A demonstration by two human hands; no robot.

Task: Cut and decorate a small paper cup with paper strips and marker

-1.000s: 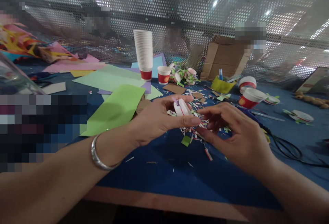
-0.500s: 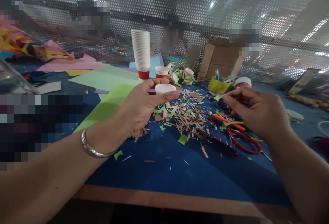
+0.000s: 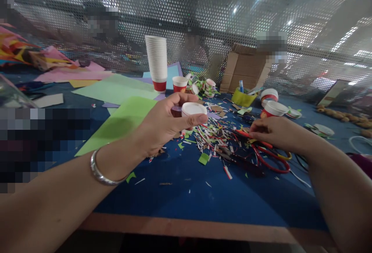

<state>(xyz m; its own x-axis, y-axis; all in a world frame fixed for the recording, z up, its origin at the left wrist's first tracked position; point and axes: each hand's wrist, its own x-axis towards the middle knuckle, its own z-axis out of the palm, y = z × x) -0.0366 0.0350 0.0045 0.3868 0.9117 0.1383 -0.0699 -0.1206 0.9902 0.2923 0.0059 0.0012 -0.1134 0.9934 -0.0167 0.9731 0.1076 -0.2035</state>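
My left hand [image 3: 161,125] pinches a cut-down paper cup base [image 3: 194,108], white and shallow, between thumb and fingers above the scraps. Purple paper [image 3: 214,115] shows at its side. My right hand [image 3: 279,133] is low on the right, fingers curled, its fingertips at the orange handle [image 3: 266,144] of a tool among the scissors. Whether the fingers grip that handle is hard to see. Red-looped scissors [image 3: 274,167] and a dark-handled cutting tool [image 3: 247,164] lie just below it. Paper scraps [image 3: 207,138] in white, red and green spread between my hands.
Behind stand a tall stack of paper cups [image 3: 157,57], a single cup [image 3: 179,84], a yellow container [image 3: 244,98] and a cardboard box [image 3: 245,69]. Another cup [image 3: 274,108] is beyond my right hand. Green sheets [image 3: 124,119] lie left. The table edge [image 3: 186,224] is near me.
My right hand has dropped from above the scraps to the orange handle, uncovering a cup behind it. My left hand has lowered slightly, with the cup base tilted a little more toward me.
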